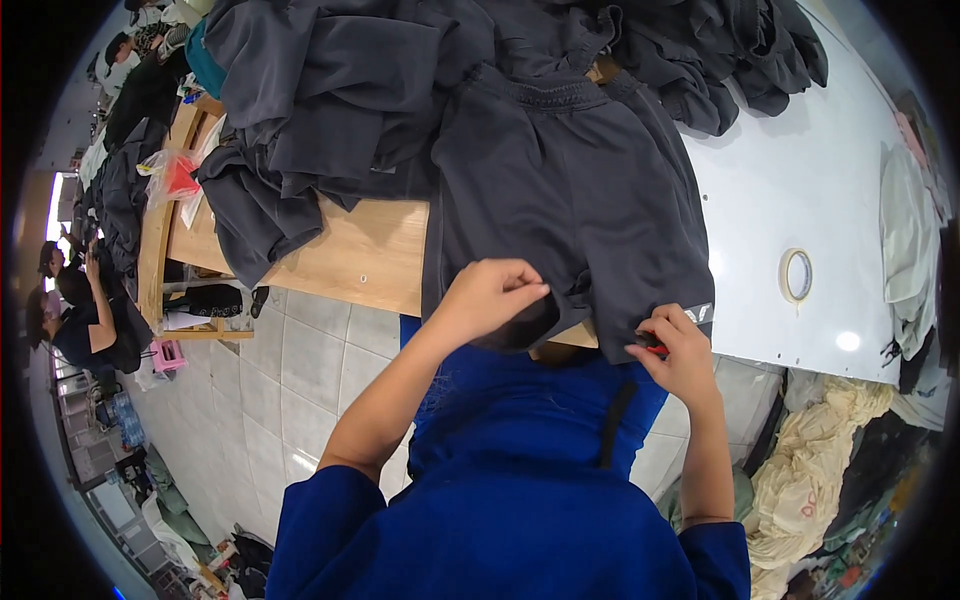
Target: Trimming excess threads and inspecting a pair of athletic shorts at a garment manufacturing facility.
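A pair of dark grey shorts (570, 190) lies spread on the table before me, its gathered elastic waistband away from me and its leg openings at the near edge. My left hand (490, 300) is closed on the hem of the left leg, thumb and fingers pinched together, and the dark opening shows under it. At the hem of the other leg, my right hand (680, 350) is curled round a small tool with a red part (657, 350), mostly hidden by the fingers. Beside that hand, a pale printed mark (699, 314) shows on the fabric.
Heaped dark grey garments (340, 90) cover the table's far side. A tape roll (796, 275) lies on the white tabletop (770, 200) at right. Cream cloth (815, 480) is piled below it. Other people (85, 300) are at the far left, beyond the wooden table (370, 250).
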A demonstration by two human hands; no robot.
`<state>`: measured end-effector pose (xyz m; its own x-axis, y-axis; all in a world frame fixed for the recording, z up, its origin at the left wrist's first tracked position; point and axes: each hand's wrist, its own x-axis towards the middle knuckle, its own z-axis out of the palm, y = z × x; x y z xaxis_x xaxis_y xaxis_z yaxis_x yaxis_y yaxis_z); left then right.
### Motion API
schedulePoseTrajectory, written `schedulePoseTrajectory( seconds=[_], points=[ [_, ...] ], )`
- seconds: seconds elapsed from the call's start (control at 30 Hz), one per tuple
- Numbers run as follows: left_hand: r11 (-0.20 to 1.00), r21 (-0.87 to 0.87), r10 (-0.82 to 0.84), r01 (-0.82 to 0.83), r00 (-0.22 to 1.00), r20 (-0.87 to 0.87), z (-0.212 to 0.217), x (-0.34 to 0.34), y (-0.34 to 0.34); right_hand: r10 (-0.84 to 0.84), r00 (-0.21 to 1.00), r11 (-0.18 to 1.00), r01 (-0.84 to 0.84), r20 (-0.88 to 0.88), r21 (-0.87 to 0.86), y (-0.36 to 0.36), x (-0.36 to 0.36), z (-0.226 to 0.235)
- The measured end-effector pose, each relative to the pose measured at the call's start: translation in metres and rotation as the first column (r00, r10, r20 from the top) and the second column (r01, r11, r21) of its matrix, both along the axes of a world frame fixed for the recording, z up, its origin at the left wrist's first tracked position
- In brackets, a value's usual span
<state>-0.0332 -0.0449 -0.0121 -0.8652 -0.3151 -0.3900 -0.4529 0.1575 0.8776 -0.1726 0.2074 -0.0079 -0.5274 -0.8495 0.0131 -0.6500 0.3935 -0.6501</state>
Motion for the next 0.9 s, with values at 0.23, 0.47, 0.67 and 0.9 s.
schedulePoseTrajectory(
  seconds=[0.23,0.47,0.67,0.9],
  points=[
    [0.997,0.052,-0.068,0.065,0.996,0.063,0.0,-0.031,-0.018,0.007,0.986,0.996,0.007,-0.166,0.084,0.027,0.002,-0.011],
    [0.992,0.127,-0.025,0.022,0.999,0.023,-0.014,-0.027,-0.036,0.021,0.989,1.0,-0.024,-0.144,-0.019,0.019,0.004,-0.007],
    [0.954,0.133,0.291,-0.269,0.939,-0.186,0.003,-0.021,-0.076,-0.062,0.965,0.997,0.073,-0.255,0.031,0.027,0.001,-0.019],
    [0.782,-0.414,0.245,-0.465,0.841,-0.482,0.035,-0.027,-0.068,-0.048,0.984,0.965,0.091,0.174,-0.247,0.003,0.004,-0.021]
  ],
)
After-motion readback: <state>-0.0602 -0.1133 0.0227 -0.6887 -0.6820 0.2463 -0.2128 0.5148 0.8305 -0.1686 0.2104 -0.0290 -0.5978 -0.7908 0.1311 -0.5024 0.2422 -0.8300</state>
